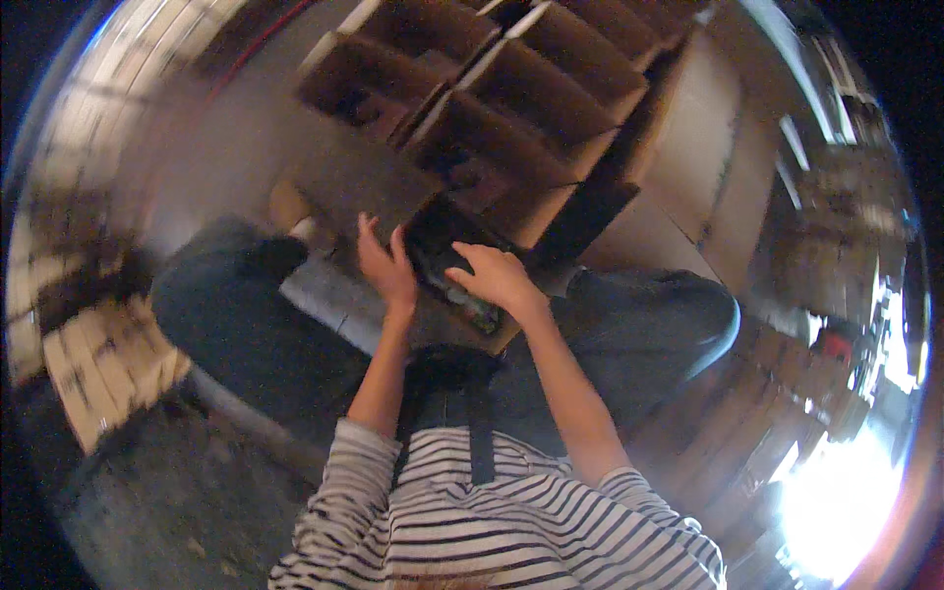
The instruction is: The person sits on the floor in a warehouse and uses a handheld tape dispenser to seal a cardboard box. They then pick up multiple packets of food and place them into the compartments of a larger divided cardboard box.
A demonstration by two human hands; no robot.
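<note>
Between my knees lies a dark, flat, roughly rectangular thing [435, 232], with a shiny, crumpled part at its lower end; blur hides what it is. My left hand [387, 269] is beside its left edge, fingers apart and pointing up the picture, with nothing seen in it. Over its right side is my right hand [490, 273], thumb and fingers apart; whether its fingertips touch the thing is unclear. Just beyond the dark thing stand several open brown cardboard boxes [509, 133] in rows, some with dim, unclear contents.
Large cardboard panels [686, 140] lie to the right of the boxes. My bent legs flank the dark thing. Stacks of what look like cartons [110, 369] stand at the left, with more blurred stacks [833, 228] at the far right. A red line or hose [254, 55] runs at the upper left.
</note>
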